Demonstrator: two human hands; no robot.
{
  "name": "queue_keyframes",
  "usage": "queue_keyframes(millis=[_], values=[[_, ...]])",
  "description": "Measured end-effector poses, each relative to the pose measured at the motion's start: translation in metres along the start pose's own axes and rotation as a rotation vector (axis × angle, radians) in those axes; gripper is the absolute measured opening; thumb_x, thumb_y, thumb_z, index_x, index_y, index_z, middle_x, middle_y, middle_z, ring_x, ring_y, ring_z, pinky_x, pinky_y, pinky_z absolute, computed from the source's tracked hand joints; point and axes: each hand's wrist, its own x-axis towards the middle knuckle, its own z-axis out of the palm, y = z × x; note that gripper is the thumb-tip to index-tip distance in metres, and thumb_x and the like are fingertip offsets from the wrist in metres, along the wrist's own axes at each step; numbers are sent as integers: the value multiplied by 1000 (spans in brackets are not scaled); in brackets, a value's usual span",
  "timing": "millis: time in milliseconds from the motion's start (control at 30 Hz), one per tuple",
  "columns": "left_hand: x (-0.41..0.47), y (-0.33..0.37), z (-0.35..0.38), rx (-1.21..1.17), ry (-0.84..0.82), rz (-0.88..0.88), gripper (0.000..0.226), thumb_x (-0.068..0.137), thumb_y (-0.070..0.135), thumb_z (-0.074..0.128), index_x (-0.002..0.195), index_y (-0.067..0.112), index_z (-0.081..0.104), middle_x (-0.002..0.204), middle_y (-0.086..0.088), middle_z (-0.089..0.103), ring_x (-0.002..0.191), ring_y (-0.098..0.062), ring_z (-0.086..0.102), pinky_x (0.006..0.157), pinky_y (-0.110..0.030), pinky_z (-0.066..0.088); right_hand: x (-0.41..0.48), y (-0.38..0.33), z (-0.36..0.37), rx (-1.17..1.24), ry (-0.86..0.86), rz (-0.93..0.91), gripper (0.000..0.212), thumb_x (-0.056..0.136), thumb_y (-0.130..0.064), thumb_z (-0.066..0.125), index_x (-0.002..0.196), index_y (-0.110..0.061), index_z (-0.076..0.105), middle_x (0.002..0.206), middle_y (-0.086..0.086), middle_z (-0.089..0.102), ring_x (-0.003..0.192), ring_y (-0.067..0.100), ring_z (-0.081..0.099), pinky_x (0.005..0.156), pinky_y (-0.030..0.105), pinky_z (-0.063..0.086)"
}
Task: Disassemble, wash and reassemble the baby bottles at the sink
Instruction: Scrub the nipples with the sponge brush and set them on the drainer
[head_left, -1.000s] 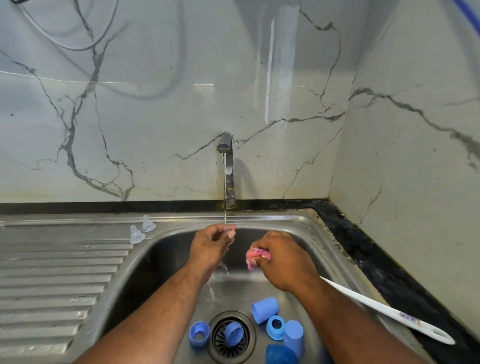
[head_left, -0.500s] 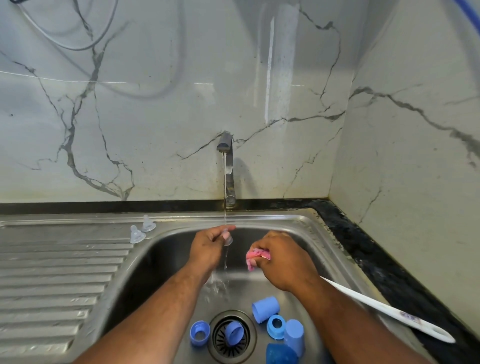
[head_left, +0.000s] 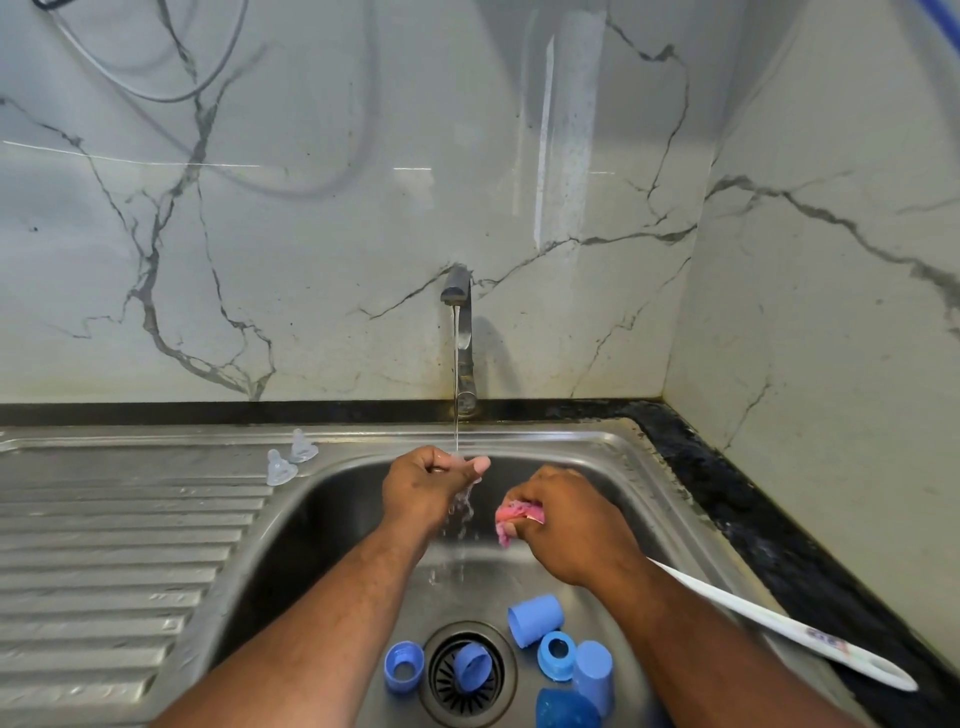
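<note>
My left hand (head_left: 426, 486) is under the tap's thin stream, fingers curled round a small clear teat (head_left: 474, 479) that is mostly hidden. My right hand (head_left: 566, 522) grips a pink sponge (head_left: 511, 517) just right of the stream. Two more clear teats (head_left: 283, 465) stand on the drainboard by the basin's corner. On the basin floor lie blue bottle parts: a cap (head_left: 535, 621) on its side, a screw ring (head_left: 557, 654), an upright cap (head_left: 593, 675), a ring (head_left: 471, 667) on the drain strainer, another ring (head_left: 404, 674) and a darker blue piece (head_left: 566, 709) at the bottom edge.
The tap (head_left: 462, 332) stands at the back of the steel sink (head_left: 597, 447) and is running. A long white handle (head_left: 779, 623) leads from under my right wrist across the sink's right rim. The ribbed drainboard (head_left: 114, 551) lies left; marble walls close in behind and on the right.
My left hand has turned slightly in the stream, with the teat drawn further into the fingers. The right hand and the pink sponge have barely moved.
</note>
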Motion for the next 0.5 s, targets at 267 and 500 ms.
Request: queue_keyframes(millis=[267, 500], values=[[1, 0, -2, -13, -57, 66, 13, 93, 26, 72, 102, 21, 81, 93, 8, 79, 97, -10, 73, 93, -31, 57, 1, 1, 2, 12, -15, 10, 6, 90, -39, 70, 92, -42, 75, 98, -16, 58, 96, 6, 53, 82, 34, 52], [2, 1, -2, 15, -73, 109, 26, 104, 21, 55, 122, 25, 74, 118, 13, 73, 113, -2, 63, 83, -11, 48, 2, 1, 2, 10, -26, 12, 6, 89, -41, 71, 93, -42, 75, 97, -16, 57, 95, 6, 53, 81, 32, 51]])
